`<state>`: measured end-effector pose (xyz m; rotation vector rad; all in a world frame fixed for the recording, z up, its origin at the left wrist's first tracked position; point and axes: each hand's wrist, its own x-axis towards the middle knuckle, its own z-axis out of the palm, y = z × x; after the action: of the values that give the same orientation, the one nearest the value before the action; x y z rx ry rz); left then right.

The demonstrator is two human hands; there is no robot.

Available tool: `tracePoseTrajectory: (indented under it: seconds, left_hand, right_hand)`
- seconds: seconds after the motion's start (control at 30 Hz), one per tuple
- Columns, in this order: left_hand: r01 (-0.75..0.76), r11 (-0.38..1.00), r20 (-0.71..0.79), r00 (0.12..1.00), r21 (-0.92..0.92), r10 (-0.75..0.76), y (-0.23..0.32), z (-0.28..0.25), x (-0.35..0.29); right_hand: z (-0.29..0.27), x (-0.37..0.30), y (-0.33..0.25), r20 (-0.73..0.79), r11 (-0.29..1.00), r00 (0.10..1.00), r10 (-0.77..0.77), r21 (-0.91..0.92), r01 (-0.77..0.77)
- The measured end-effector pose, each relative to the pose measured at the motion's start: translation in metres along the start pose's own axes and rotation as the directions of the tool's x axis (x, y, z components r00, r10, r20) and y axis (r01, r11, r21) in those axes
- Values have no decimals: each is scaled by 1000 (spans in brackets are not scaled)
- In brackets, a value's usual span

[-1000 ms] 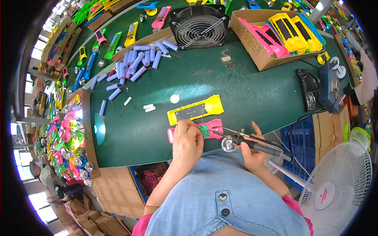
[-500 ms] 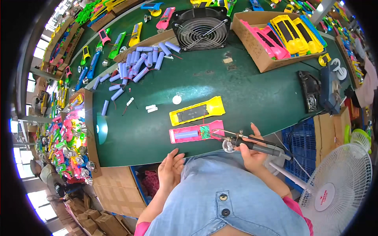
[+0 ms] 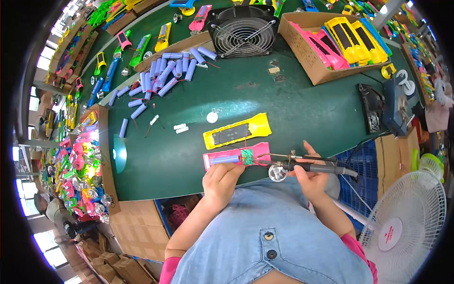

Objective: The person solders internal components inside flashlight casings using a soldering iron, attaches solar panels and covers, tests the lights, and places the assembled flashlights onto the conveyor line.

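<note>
My right hand is closed around a dark-handled soldering iron with a thin metal tube along its top. The tip points left at a green circuit board inside a pink flashlight shell half. A purple cylindrical battery lies in the same shell. My left hand bends its fingers over the shell's near edge, beside the battery and board; whatever they pinch is hidden. Just beyond lies a yellow shell half with a dark panel, joined by thin wires. A clear round reflector sits below the iron's tip.
Many purple batteries are heaped at the back left. A black fan stands at the back, beside a cardboard box of coloured shells. White small parts and a white disc lie mid-table. A white fan stands right.
My left hand has moved up and right from the table's edge onto the pink shell's near side. The soldering iron has shifted slightly right and turned more level.
</note>
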<state>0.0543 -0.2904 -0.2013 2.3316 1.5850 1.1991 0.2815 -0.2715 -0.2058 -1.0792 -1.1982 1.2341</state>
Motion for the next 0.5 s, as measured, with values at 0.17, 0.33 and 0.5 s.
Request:
tracePoseTrajectory:
  seconds: [0.17,0.33,0.5]
  left_hand:
    - [69,998,119,990,13,-70,4,1,11]
    - [81,995,214,972,61,-92,9,-1,26]
    - [102,994,258,960,47,-110,7,-5,30]
  right_hand:
    - [-4,6,2,-16,1000,1000,-1,-3,1]
    - [-3,10,1,12,999,999,36,27,-37]
    - [-2,15,3,52,1000,999,-7,12,6]
